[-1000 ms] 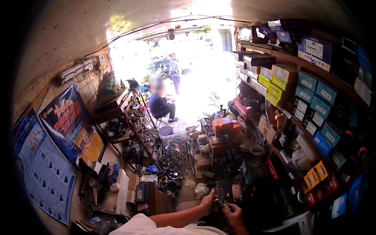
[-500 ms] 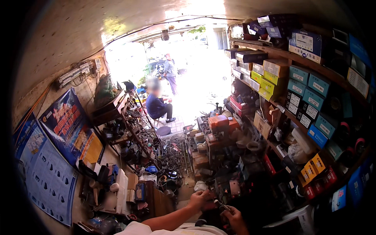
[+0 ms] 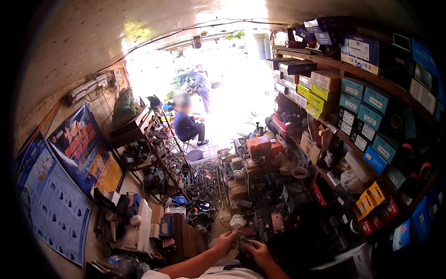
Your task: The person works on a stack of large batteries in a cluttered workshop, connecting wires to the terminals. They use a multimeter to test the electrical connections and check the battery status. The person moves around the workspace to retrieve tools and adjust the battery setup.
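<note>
Grey object [image 3: 244,240] in right hand [image 3: 260,254], narrow floor [image 3: 218,229]

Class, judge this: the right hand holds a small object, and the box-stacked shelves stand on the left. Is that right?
Not quite: the shelves stand on the right, as the head view shows. The right hand does hold a small object.

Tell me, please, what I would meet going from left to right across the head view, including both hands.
Pale blue poster → seated person → left hand → right hand → yellow-green boxes → teal boxes.
</note>
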Available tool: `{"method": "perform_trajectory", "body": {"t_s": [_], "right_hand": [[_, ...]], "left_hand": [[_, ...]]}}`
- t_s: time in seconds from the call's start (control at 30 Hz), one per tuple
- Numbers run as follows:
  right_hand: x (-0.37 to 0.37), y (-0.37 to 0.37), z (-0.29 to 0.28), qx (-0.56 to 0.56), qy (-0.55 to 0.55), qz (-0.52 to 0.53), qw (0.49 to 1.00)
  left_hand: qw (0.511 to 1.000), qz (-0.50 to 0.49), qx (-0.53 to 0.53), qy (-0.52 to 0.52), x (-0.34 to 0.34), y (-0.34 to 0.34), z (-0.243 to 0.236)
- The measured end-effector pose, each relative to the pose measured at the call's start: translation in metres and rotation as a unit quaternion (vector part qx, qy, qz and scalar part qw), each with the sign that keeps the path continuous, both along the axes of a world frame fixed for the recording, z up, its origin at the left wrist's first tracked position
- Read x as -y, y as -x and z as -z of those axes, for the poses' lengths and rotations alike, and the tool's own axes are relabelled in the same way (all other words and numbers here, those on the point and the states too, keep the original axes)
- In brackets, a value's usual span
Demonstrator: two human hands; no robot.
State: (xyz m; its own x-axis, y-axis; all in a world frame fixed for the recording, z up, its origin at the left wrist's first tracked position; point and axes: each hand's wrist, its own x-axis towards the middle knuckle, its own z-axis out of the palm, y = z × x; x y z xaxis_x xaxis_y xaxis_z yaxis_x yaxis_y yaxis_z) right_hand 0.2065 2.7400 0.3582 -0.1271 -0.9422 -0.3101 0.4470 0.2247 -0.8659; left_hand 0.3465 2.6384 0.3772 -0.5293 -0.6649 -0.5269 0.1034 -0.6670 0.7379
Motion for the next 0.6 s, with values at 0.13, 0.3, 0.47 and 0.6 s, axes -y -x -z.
{"method": "perform_trajectory", "body": {"t_s": [0.13, 0.3, 0.47, 0.6], "right_hand": [[0.008, -0.007, 0.013, 0.019, 0.001, -0.038, 0.999], [0.021, -0.002, 0.035, -0.095, 0.013, -0.046, 0.994], [0.018, 0.041, 0.109, -0.286, -0.065, 0.065, 0.954], [0.005, 0.064, 0.152, -0.284, -0.156, 0.147, 0.935]], "left_hand": [[0.999, -0.026, 0.002, -0.030, 0.001, -0.007, 0.001], [0.997, -0.059, 0.030, -0.049, 0.020, -0.014, 0.014], [0.992, -0.091, 0.054, -0.073, 0.064, -0.024, 0.038], [0.987, -0.099, 0.049, -0.119, 0.096, -0.033, 0.055]]}}
